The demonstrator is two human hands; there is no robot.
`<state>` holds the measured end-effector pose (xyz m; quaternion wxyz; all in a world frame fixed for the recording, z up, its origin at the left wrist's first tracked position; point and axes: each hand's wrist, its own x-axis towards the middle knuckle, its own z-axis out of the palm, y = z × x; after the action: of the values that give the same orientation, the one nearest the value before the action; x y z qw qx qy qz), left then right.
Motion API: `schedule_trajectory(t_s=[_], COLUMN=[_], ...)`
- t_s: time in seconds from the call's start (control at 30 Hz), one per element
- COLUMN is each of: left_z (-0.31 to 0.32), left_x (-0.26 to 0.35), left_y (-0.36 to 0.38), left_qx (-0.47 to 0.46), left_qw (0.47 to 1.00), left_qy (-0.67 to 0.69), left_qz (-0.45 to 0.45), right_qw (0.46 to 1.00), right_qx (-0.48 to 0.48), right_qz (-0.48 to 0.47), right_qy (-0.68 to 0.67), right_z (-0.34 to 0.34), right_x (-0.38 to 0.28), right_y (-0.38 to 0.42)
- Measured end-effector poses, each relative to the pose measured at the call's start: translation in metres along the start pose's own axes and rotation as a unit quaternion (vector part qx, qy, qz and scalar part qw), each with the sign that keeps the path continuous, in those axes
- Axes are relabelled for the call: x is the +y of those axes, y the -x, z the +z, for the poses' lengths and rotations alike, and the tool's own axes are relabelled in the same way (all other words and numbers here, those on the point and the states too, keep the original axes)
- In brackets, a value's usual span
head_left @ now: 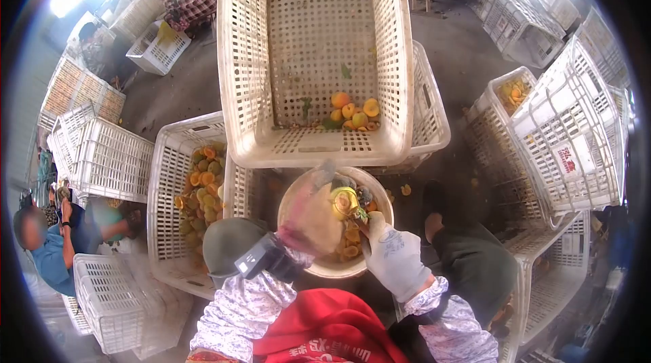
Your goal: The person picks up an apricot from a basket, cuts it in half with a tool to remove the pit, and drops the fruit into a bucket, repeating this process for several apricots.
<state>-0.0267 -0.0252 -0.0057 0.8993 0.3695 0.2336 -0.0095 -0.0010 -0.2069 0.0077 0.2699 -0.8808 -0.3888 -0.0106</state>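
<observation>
My right hand [397, 260], in a pale work glove with printed marks, is closed at the right side of a round cream bucket [332, 272]. Its fingertips grip a small yellow-green ring-shaped tool [344, 203] over the bucket. Motion smears my left hand [310, 219], which is over the bucket's left half, so its fingers do not show clearly. Below the hands, orange apricot halves [349, 246] lie in the bucket. Dark bits show near the bucket's far right wall.
Ahead, a large tilted white crate [312, 151] holds several apricots [355, 116] and leaves. Apricot halves [203, 185] fill part of the crate [163, 244] at left. Stacked crates [566, 129] stand at right. A seated person [57, 254] is at far left.
</observation>
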Motion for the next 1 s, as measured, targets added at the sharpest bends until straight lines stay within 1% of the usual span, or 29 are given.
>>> schedule_trajectory(t_s=[0.07, 0.17, 0.2, 0.27, 0.3, 0.33, 0.37, 0.4, 0.43, 0.47, 0.5, 0.57, 0.6, 0.63, 0.67, 0.7, 0.73, 0.77, 0.8, 0.83, 0.87, 0.9, 0.93, 0.97, 1.0], left_z=[0.0, 0.009, 0.015, 0.018, 0.011, 0.003, -0.013, -0.032, -0.04, -0.035, -0.023, -0.007, -0.004, -0.003, -0.003, -0.003, 0.006, 0.018, 0.028, 0.032, -0.002, 0.007, 0.017, 0.026, 0.027], left_x=[-0.002, 0.005, 0.012, 0.018, 0.017, 0.015, 0.006, -0.005, -0.012, -0.016, -0.016, -0.018, -0.019, -0.019, -0.019, -0.018, -0.012, -0.001, 0.01, 0.015, -0.003, 0.005, 0.015, 0.024, 0.03], left_y=[-0.005, -0.009, -0.008, -0.013, -0.018, -0.022, -0.027, -0.034, -0.037, -0.03, -0.021, -0.004, 0.001, 0.003, 0.003, 0.002, 0.003, 0.002, 0.001, 0.001, -0.014, -0.009, -0.003, 0.002, 0.004], left_qx=[0.027, 0.043, 0.031, 0.017, -0.003, -0.021, -0.023, -0.035, -0.048, -0.041, -0.021, 0.011, 0.02, 0.026, 0.029, 0.03, 0.029, 0.022, 0.016, 0.011, 0.082, 0.082, -0.051, -0.181, -0.129], left_qw=[0.999, 0.998, 0.999, 1.0, 0.997, 0.992, 0.992, 0.997, 0.999, 0.999, 0.997, 0.974, 0.958, 0.942, 0.932, 0.925, 0.925, 0.946, 0.963, 0.977, 0.973, 0.973, 0.996, 0.981, 0.984], left_qy=[0.031, 0.035, 0.01, -0.015, -0.069, -0.123, -0.124, -0.066, -0.009, -0.003, -0.05, -0.199, -0.259, -0.305, -0.331, -0.35, -0.35, -0.297, -0.243, -0.188, -0.211, -0.212, -0.071, 0.073, 0.117], left_qz=[-0.003, -0.001, -0.003, -0.008, -0.017, -0.025, -0.024, -0.01, 0.003, 0.022, 0.048, 0.104, 0.123, 0.135, 0.142, 0.143, 0.141, 0.127, 0.112, 0.097, 0.043, 0.041, 0.025, 0.011, -0.046], right_qw=[0.997, 0.993, 0.993, 0.997, 0.997, 0.992, 0.981, 0.982, 0.983, 0.981, 0.981, 0.974, 0.973, 0.991, 0.998, 0.998, 0.994, 0.986, 0.985, 0.985, 0.982, 0.982, 0.939, 0.856, 0.758], right_qx=[-0.056, -0.091, -0.091, -0.071, -0.073, -0.117, -0.157, -0.152, -0.114, -0.075, -0.071, -0.049, -0.049, -0.018, 0.013, 0.011, -0.029, -0.068, -0.067, -0.032, 0.003, 0.002, -0.108, -0.216, -0.306], right_qz=[0.028, 0.033, 0.033, 0.016, 0.017, 0.054, 0.09, 0.09, 0.111, 0.13, 0.132, 0.122, 0.122, 0.041, -0.04, -0.038, 0.001, 0.039, 0.04, -0.005, -0.049, -0.047, 0.06, 0.163, 0.241], right_qy=[0.043, 0.062, 0.062, 0.033, 0.035, -0.018, -0.071, -0.069, -0.096, -0.123, -0.124, -0.186, -0.192, -0.123, -0.051, -0.052, -0.101, -0.15, -0.153, -0.169, -0.184, -0.185, -0.32, -0.441, -0.523], right_z=[0.006, 0.004, 0.005, 0.008, 0.006, 0.003, 0.001, 0.002, 0.005, 0.006, 0.004, 0.002, 0.01, 0.022, 0.028, 0.029, 0.026, 0.023, 0.019, 0.013, 0.006, -0.003, -0.013, -0.026, -0.04], right_x=[-0.002, -0.007, -0.006, -0.002, -0.001, 0.0, 0.0, -0.001, -0.002, -0.003, -0.005, -0.01, -0.011, -0.01, -0.011, -0.011, -0.013, -0.015, -0.015, -0.014, -0.013, -0.013, -0.013, -0.013, -0.014], right_y=[0.002, 0.001, 0.001, 0.004, 0.003, -0.001, -0.004, -0.005, -0.005, -0.005, -0.006, -0.007, -0.005, -0.002, 0.0, 0.004, 0.004, 0.004, 0.002, -0.002, -0.005, -0.008, -0.011, -0.016, -0.023])
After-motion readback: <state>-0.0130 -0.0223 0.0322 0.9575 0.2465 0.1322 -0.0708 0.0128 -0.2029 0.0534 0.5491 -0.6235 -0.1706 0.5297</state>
